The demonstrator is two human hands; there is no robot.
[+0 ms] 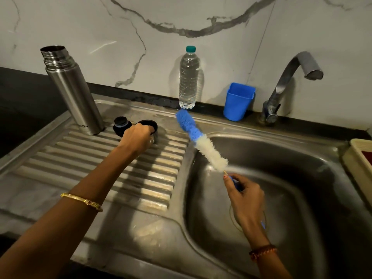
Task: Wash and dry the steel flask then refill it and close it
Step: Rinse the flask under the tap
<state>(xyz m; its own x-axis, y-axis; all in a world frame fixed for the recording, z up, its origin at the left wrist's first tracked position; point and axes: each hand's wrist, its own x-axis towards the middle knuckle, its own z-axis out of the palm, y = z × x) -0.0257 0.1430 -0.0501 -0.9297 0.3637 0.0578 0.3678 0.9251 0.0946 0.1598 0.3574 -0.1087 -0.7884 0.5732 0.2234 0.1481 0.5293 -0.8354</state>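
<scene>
Steel flask [70, 85]: standing uncapped on the drainboard [104, 174], rigid, likely slippery; you are wanting its mid-body. Your left hand [138, 137] is curling round the cup lid [154, 127]; right hand [243, 196] is gripping the brush [201, 141]

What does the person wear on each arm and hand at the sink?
The arms are bare, with no sleeves in view. The left wrist carries a gold bangle. The right wrist carries a band of reddish-brown beads. No gloves or rings show.
</scene>
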